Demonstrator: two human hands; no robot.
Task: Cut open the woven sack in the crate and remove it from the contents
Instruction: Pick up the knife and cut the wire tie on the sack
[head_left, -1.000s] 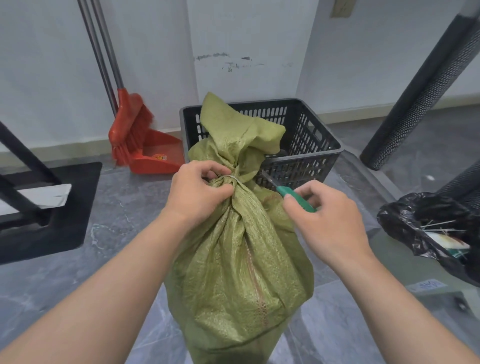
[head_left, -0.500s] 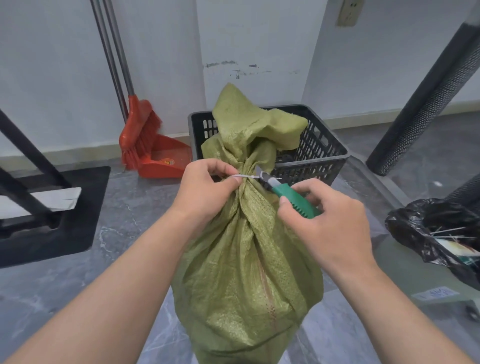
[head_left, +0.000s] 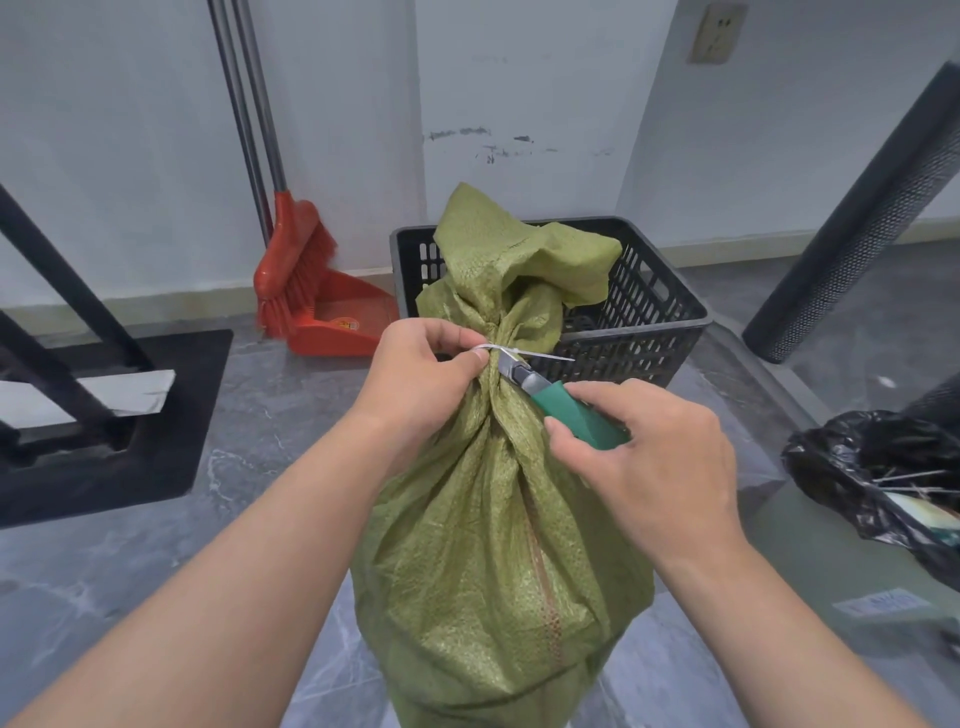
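A full green woven sack (head_left: 483, 530) stands upright in front of me on the grey floor, its neck gathered and bound by a white tie (head_left: 524, 353). My left hand (head_left: 415, 374) pinches the tie at the left side of the neck. My right hand (head_left: 644, 457) grips a green-handled utility knife (head_left: 566, 410), whose blade tip touches the tie at the neck. A black slatted crate (head_left: 649, 322) sits just behind the sack; the sack's loose top hides part of its inside.
An orange broom and dustpan (head_left: 322, 306) lean on the wall to the left of the crate. A black frame on a black mat (head_left: 93, 415) is at far left. A black rubbish bag (head_left: 883, 488) lies right, below dark mesh tubes (head_left: 852, 223).
My right hand has brought the knife up and left until its blade meets the tie. My left hand has pulled the tie out from the neck.
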